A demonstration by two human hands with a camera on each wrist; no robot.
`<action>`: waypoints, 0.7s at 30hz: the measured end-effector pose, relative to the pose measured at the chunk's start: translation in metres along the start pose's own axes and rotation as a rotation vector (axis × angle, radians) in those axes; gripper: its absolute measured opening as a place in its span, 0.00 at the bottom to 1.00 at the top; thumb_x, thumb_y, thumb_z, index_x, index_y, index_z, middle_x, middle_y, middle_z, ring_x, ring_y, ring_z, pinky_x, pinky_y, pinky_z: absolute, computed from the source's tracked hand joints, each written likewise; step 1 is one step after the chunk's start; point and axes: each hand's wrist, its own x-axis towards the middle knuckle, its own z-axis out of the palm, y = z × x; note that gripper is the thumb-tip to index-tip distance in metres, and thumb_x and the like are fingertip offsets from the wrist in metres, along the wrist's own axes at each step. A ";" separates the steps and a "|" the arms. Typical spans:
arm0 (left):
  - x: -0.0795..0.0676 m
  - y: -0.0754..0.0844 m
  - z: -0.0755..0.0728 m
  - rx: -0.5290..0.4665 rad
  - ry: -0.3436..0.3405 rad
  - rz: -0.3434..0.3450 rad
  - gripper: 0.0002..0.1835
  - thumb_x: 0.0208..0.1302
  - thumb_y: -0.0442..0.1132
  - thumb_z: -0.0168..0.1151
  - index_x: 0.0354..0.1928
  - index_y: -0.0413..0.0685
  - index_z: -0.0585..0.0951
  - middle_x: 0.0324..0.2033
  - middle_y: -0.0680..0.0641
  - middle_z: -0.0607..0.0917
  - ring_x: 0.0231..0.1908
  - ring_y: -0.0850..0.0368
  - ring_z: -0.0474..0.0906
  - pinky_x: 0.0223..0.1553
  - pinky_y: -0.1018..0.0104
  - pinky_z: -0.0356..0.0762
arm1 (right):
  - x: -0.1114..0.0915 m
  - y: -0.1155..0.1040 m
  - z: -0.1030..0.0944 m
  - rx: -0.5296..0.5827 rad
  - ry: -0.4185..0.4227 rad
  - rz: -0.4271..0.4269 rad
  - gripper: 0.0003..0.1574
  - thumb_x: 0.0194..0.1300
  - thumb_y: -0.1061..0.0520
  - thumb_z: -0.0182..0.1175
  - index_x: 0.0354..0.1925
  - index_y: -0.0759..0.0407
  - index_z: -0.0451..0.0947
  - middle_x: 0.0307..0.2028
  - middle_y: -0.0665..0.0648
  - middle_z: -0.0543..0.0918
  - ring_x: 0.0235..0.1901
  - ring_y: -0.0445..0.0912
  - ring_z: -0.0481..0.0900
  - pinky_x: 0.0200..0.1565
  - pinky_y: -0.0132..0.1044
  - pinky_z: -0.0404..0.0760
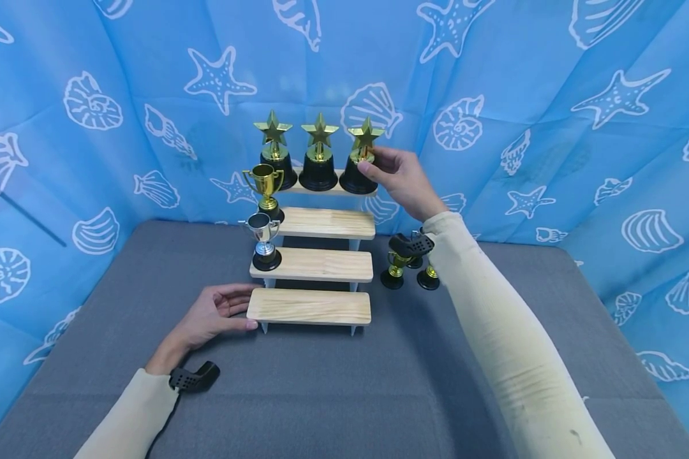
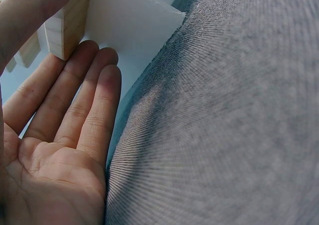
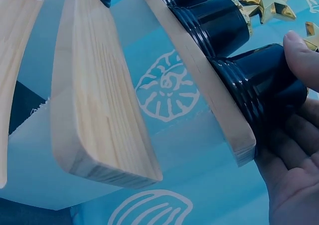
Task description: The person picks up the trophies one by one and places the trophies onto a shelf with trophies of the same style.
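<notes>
My right hand [image 1: 402, 178] grips the rightmost gold star trophy [image 1: 365, 134] on the top step of a wooden tiered stand [image 1: 316, 306]. In the right wrist view, the thumb lies against its black base [image 3: 269, 80], which stands upright on the board, with fingers on the far side. Two more star trophies, a middle one [image 1: 319, 137] and a left one [image 1: 272, 134], share that step. My left hand [image 1: 215, 315] is at the left end of the lowest step, thumb by its front corner. In the left wrist view its fingers [image 2: 102, 95] lie straight, their tips at the board's end.
A gold cup trophy [image 1: 266, 182] stands at the left of the second step, a silver cup [image 1: 261, 233] on the step below. Right of the stand, several small cup trophies [image 1: 393, 274] stand on the grey cloth [image 1: 321, 395], partly behind my right wrist. A blue curtain [image 1: 522, 115] hangs behind.
</notes>
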 end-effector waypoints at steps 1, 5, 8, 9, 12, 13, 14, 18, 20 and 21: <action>0.000 0.000 0.000 -0.001 -0.001 0.001 0.39 0.53 0.22 0.74 0.67 0.22 0.67 0.62 0.30 0.76 0.56 0.59 0.81 0.60 0.65 0.79 | 0.000 0.000 0.000 0.005 0.001 0.000 0.35 0.74 0.53 0.62 0.72 0.63 0.66 0.66 0.62 0.76 0.65 0.50 0.74 0.68 0.42 0.74; -0.001 0.000 0.000 -0.002 -0.002 0.001 0.39 0.53 0.23 0.74 0.67 0.22 0.67 0.62 0.31 0.77 0.56 0.59 0.81 0.60 0.64 0.79 | -0.001 0.000 0.002 0.031 0.015 -0.007 0.34 0.74 0.53 0.62 0.71 0.63 0.68 0.64 0.63 0.77 0.64 0.50 0.75 0.68 0.43 0.75; -0.001 0.000 0.000 0.000 -0.005 0.007 0.39 0.53 0.23 0.74 0.67 0.22 0.67 0.62 0.29 0.76 0.56 0.59 0.81 0.60 0.65 0.79 | -0.002 0.000 0.002 0.050 0.029 -0.011 0.34 0.73 0.53 0.63 0.71 0.63 0.68 0.65 0.63 0.77 0.64 0.50 0.75 0.67 0.43 0.75; -0.002 0.000 0.000 0.000 -0.006 0.010 0.39 0.54 0.23 0.74 0.67 0.22 0.67 0.62 0.28 0.75 0.56 0.59 0.81 0.60 0.65 0.79 | -0.002 0.000 0.002 0.054 0.033 -0.012 0.35 0.73 0.53 0.63 0.71 0.63 0.68 0.65 0.63 0.77 0.65 0.50 0.75 0.68 0.43 0.75; -0.002 0.000 0.000 0.005 -0.007 0.013 0.38 0.54 0.23 0.73 0.66 0.22 0.67 0.62 0.28 0.75 0.56 0.59 0.81 0.60 0.65 0.79 | -0.003 0.000 0.002 0.074 0.049 -0.018 0.35 0.72 0.53 0.63 0.72 0.64 0.67 0.65 0.63 0.76 0.65 0.50 0.74 0.68 0.42 0.75; -0.002 0.000 0.000 0.005 -0.005 0.012 0.38 0.54 0.23 0.73 0.66 0.22 0.67 0.62 0.28 0.75 0.56 0.59 0.81 0.60 0.65 0.79 | -0.004 0.001 0.002 0.081 0.054 -0.021 0.36 0.72 0.54 0.64 0.72 0.64 0.67 0.66 0.63 0.76 0.65 0.51 0.74 0.68 0.42 0.75; -0.002 0.000 0.000 0.005 -0.005 0.011 0.38 0.54 0.23 0.73 0.66 0.22 0.67 0.62 0.28 0.75 0.56 0.59 0.81 0.60 0.65 0.79 | -0.004 0.001 0.002 0.088 0.058 -0.027 0.35 0.72 0.54 0.64 0.72 0.64 0.67 0.66 0.63 0.76 0.66 0.51 0.74 0.68 0.42 0.75; -0.002 0.001 0.000 0.001 -0.004 0.007 0.39 0.54 0.24 0.74 0.67 0.22 0.67 0.63 0.29 0.75 0.56 0.59 0.81 0.60 0.65 0.79 | -0.008 0.003 -0.001 0.112 0.066 -0.054 0.34 0.72 0.56 0.63 0.71 0.64 0.68 0.67 0.64 0.75 0.66 0.51 0.74 0.68 0.41 0.75; -0.001 0.002 0.000 0.000 -0.007 0.009 0.39 0.54 0.24 0.74 0.67 0.22 0.67 0.62 0.29 0.76 0.56 0.59 0.81 0.60 0.65 0.79 | -0.011 0.003 -0.003 0.124 0.068 -0.073 0.33 0.72 0.58 0.63 0.71 0.64 0.69 0.67 0.64 0.74 0.66 0.52 0.73 0.68 0.41 0.75; -0.001 0.002 0.000 -0.002 -0.007 0.009 0.39 0.54 0.24 0.74 0.67 0.22 0.67 0.62 0.29 0.76 0.56 0.59 0.81 0.60 0.65 0.79 | -0.012 0.004 -0.004 0.130 0.070 -0.081 0.32 0.72 0.58 0.62 0.71 0.65 0.69 0.67 0.64 0.74 0.66 0.52 0.73 0.68 0.41 0.75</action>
